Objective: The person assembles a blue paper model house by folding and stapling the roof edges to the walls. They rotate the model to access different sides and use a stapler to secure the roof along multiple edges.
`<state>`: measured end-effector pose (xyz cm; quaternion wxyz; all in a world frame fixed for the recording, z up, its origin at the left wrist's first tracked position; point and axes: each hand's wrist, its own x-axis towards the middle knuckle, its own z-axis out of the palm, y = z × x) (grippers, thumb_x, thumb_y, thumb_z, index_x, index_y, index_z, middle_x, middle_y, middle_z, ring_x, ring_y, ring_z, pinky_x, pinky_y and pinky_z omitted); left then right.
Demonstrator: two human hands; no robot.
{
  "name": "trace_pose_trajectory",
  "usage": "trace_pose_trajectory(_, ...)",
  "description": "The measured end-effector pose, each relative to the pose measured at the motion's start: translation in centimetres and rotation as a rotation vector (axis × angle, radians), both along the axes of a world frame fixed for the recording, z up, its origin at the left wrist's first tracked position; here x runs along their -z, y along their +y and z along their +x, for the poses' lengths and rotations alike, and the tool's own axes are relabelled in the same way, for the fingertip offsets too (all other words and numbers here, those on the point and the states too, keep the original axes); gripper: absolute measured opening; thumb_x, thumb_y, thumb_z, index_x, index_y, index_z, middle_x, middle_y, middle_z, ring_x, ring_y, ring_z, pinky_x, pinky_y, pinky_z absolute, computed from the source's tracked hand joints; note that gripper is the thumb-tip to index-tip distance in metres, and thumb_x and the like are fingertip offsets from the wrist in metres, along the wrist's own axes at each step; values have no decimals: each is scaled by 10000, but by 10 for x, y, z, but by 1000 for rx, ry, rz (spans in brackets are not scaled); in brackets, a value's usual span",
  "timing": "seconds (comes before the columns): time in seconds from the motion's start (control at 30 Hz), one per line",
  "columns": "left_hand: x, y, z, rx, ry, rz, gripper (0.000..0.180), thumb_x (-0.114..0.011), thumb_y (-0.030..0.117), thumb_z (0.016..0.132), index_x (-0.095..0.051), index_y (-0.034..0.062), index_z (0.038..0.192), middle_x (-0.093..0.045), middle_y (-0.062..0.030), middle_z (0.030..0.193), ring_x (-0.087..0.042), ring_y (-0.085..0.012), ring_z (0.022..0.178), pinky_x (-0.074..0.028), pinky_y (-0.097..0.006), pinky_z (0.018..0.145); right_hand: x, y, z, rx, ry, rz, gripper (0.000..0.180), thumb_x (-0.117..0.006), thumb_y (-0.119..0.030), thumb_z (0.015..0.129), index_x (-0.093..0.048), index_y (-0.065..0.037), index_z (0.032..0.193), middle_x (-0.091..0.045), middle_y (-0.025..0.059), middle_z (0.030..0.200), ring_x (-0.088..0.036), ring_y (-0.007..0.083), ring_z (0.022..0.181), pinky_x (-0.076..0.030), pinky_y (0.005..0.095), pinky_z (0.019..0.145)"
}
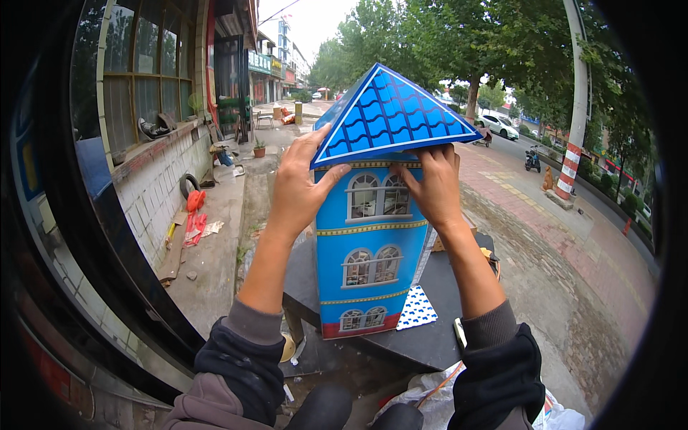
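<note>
Around us, the pavement [516, 201] runs up the right of the frame, and below its middle we have a dark table [441, 344]. On that table, in the middle of the frame, our blue house [369, 236] stands upright, tall and narrow, so we judge it easy to tip; we do well to keep any push straight down and to spare its sides a shove.

At upper centre, the roof [398, 118] overhangs the walls. Its front eave runs lower at the left of the frame than at the right; whether it is fully seated, we cannot tell. Working well here means levelling the eave and pressing both sides evenly, since thin board would probably crease under one hard thumb.

Our left hand [297, 183] spans the roof's left corner, fingers on the slope and thumb on the wall just under the eave, pinching lightly across the joint. Our right hand [437, 183] has its fingers curled up beneath the eave and its thumb against the wall; what the fingertips close on is hidden.

Both thumbs sit beside the top windows [378, 196], and at lower centre a spotted sheet [417, 308] lies by the base, best left untrapped.
</note>
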<state>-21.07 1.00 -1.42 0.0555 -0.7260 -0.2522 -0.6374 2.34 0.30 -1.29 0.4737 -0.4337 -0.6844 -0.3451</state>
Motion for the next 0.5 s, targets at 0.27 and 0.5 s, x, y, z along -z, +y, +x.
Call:
trace_pose_trajectory(0.27, 9, 17, -10, -155, 28, 66, 581, -607, -4, 815, -538, 227, 1344, -633, -73, 1176, -601, -271, 1025, -483, -392, 899, -2, 8, 4, 62, -187, 247, 160, -691, -141, 760, -626, -73, 889, -602, 77, 898, -530, 283, 891, -409, 396, 787)
trace_pose_trajectory(0.5, 8, 19, -11, -202, -13, 33, 494, -583, 35, 875, -541, 185, 1344, -639, -107, 1164, -588, -264, 1041, -458, -356, 912, -10, -21, 5, 100, -267, 404, 167, -652, -75, 778, -610, -91, 938, -606, 43, 899, -554, 240, 903, -433, 353, 788)
